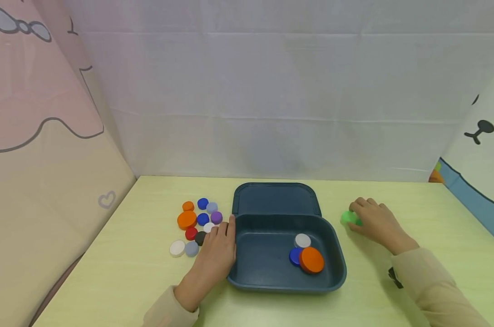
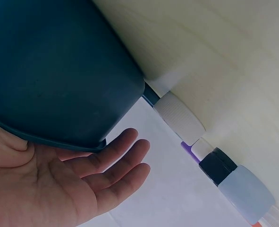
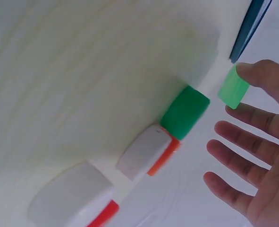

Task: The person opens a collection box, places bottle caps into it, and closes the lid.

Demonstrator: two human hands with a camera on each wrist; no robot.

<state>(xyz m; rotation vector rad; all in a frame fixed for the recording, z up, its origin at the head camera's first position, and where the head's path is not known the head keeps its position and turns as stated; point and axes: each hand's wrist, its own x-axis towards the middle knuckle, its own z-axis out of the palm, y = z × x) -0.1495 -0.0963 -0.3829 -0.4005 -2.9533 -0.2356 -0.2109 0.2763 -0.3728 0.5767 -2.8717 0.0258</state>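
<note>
A dark blue plastic box (image 1: 267, 272) stands in the middle of the table. Inside it are a white cap (image 1: 302, 240), a blue cap (image 1: 294, 256) and a large orange cap (image 1: 311, 260). My left hand (image 1: 217, 250) rests along the box's left rim, its fingers extended; the left wrist view shows the rim partly covering them. To the box's right, my right hand (image 1: 375, 222) pinches a light green bottle cap (image 3: 233, 89) between thumb and index finger. A darker green cap (image 3: 184, 112) sits close by, with a white cap (image 3: 144, 151) beside it.
Left of the box lies a loose group of caps, among them an orange cap (image 1: 187, 220), a red cap (image 1: 191, 233) and a white cap (image 1: 177, 248). The box's lid panel (image 1: 276, 199) lies behind it. A pale curtain (image 1: 271, 100) closes off the table's back.
</note>
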